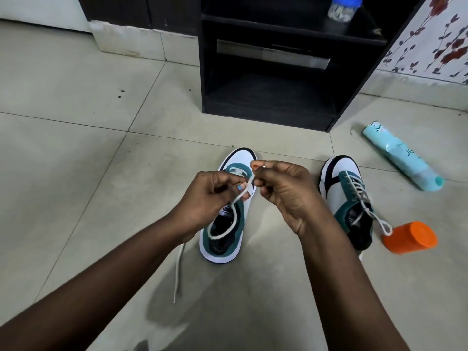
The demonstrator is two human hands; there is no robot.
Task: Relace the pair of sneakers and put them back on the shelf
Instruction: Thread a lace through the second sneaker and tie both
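Observation:
Two white, teal and black sneakers stand on the tiled floor, toes pointing away from me. The left sneaker (228, 224) has no lacing in its eyelets. Above it, my left hand (210, 198) and my right hand (281, 191) both pinch a white shoelace (234, 211), which loops down over the shoe's opening and trails onto the floor at the lower left. The right sneaker (347, 198) is laced, with a bow hanging off its right side. The black shelf unit (268, 79) stands straight ahead, its bottom compartment holding nothing.
An orange plastic jar (410, 240) lies on its side just right of the laced sneaker. A light blue spray can (400, 155) lies farther right. A blue-lidded clear jar (342, 7) sits on an upper shelf. A floral wall panel (435, 39) borders the right.

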